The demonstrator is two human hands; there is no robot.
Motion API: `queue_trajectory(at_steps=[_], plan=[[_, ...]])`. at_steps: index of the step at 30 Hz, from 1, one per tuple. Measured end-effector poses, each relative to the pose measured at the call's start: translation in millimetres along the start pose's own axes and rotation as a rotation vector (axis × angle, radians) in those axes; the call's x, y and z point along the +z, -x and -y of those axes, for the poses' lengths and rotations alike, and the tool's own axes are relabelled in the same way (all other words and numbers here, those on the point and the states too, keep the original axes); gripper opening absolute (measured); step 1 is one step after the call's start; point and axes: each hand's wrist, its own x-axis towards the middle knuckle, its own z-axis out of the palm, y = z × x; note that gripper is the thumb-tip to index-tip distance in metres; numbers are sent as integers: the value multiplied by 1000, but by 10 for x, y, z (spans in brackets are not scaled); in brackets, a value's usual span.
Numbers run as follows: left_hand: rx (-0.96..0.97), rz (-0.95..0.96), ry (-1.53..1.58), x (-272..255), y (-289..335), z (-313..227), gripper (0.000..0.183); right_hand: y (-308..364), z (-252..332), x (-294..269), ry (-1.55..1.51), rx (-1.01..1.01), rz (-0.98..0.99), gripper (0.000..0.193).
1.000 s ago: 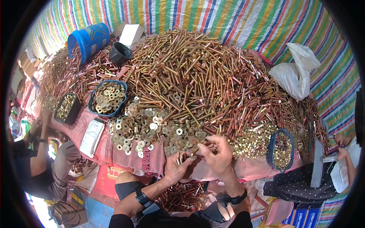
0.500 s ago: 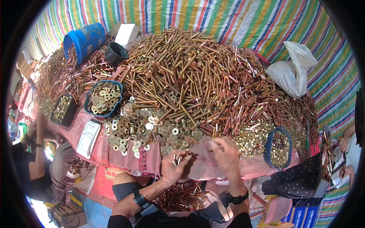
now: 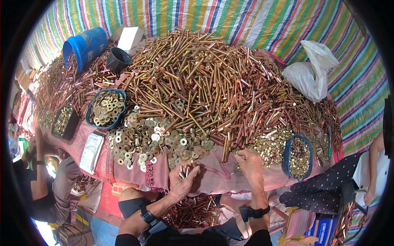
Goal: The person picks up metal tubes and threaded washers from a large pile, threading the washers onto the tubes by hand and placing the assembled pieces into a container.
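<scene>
My left hand (image 3: 180,181) is closed around several bolts (image 3: 186,171), their ends poking up between thumb and fingers, just in front of the loose flat washers (image 3: 152,137). To its right, my right hand (image 3: 249,163) has its fingertips pinched together at the left edge of a spread of brass-coloured nuts (image 3: 269,148). Whatever those fingertips hold is too small to make out. A few long bolts (image 3: 225,149) lie on the pink cloth (image 3: 211,174) just left of the right hand. Behind both hands rises a big heap of copper-coloured bolts (image 3: 197,82).
A blue basket of nuts (image 3: 286,164) stands at right, and a blue tub of washers (image 3: 89,112) at left. Beyond lie a dark box of nuts (image 3: 74,127), a silver block (image 3: 91,152), a blue bucket (image 3: 88,47) and a white sack (image 3: 312,78). Other people sit at both sides.
My right hand has come down from a blurred position onto the edge of the nuts, and bolts now show beside it. My left hand still grips its bolts. At right, a co-worker's bolts are lower.
</scene>
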Motion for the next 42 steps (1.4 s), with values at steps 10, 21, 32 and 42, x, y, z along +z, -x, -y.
queue_trajectory(at_steps=[10,21,32,42], plan=[[-50,34,-59,-61,9,38,20,-37,59,42,103,115,-9,28],[-12,9,36,-20,25,34,21,52,141,-4,233,80,77,32],[-13,36,73,-53,38,76,17,53,173,52,249,83,70,29],[7,46,74,-36,20,22,16,29,191,52,226,116,116,24]])
